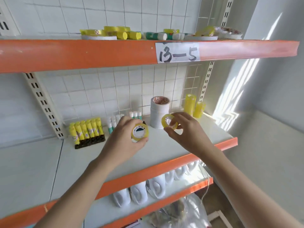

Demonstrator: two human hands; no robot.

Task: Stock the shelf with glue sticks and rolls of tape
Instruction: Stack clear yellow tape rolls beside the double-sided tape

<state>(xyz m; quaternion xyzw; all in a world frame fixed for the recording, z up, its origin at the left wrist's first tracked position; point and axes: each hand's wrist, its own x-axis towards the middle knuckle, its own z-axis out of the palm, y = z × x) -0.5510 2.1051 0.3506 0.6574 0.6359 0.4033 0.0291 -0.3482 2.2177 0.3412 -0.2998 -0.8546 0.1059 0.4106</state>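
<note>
On the middle shelf (164, 150) I see a row of yellow glue sticks (87, 131) at the far left. My left hand (126, 137) curls around a yellow tape roll (139, 132) above the shelf board. Just right of it, my right hand (184, 129) pinches a second yellow tape roll (169, 123) by its rim, in front of the white tape stack (159, 112). Stacked yellow rolls (194, 106) stand far right.

a paper label (177, 52) reading 13-5 sticks to the upper orange edge, white bottles (154, 186) line the lower level, and a clear plastic bag (182, 213) lies beneath.
</note>
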